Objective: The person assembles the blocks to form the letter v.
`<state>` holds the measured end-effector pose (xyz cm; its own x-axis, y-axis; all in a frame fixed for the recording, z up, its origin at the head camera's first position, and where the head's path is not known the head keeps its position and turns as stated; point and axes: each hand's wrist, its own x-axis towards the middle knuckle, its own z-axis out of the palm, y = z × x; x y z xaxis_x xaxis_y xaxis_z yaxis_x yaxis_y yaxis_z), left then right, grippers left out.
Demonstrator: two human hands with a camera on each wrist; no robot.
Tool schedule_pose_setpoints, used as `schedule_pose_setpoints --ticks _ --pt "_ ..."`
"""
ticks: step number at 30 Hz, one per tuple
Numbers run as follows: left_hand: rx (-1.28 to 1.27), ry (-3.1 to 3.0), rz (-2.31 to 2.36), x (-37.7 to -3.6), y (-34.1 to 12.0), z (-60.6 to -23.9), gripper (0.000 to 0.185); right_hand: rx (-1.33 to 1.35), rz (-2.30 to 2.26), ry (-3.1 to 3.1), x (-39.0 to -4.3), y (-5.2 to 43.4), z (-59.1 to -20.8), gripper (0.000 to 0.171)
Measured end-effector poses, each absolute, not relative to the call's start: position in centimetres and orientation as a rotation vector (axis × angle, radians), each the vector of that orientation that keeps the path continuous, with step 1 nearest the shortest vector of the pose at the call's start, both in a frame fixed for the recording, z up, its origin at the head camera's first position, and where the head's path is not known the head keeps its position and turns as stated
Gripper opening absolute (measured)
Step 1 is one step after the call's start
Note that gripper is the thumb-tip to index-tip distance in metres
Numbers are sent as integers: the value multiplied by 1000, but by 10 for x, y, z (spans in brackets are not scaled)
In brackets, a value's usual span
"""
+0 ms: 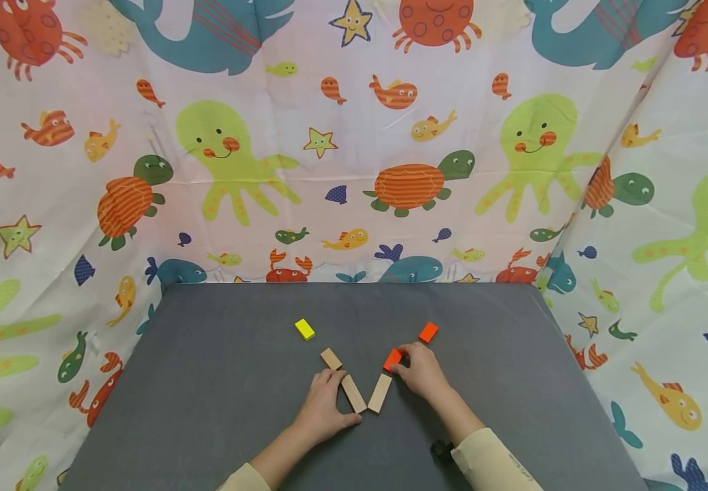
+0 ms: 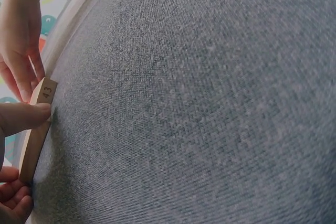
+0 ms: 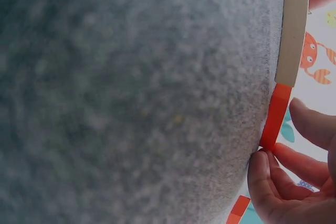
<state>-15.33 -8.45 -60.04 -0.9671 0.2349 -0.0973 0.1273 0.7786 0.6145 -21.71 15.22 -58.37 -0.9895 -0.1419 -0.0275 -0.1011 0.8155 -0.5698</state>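
Two long wooden blocks meet near their lower ends in a V shape in the head view. My left hand (image 1: 322, 409) grips the left wooden block (image 1: 354, 394) lengthwise, thumb by its near end and fingers by its far end. In the left wrist view this block (image 2: 35, 145) carries the number 43. My right hand (image 1: 423, 370) holds an orange-red block (image 1: 393, 360), which sits end to end with the right wooden block (image 1: 380, 394). Fingertips touch the far end of that red block (image 3: 276, 114) in the right wrist view, with the thumb along its side.
A shorter wooden block (image 1: 331, 359) lies just beyond my left fingers, and a yellow block (image 1: 305, 329) farther up-left. Another orange-red block (image 1: 428, 333) is beyond my right hand. Some black object (image 1: 442, 450) sits beside the right sleeve. A patterned curtain (image 1: 342, 198) hangs behind the grey table (image 1: 219, 354).
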Motion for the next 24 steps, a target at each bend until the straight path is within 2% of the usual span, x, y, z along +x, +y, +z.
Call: schedule_pose_setpoints --ticks 24 --pt "294 2815 946 -152 -83 -599 87 -245 -936 2925 -210 151 -587 36"
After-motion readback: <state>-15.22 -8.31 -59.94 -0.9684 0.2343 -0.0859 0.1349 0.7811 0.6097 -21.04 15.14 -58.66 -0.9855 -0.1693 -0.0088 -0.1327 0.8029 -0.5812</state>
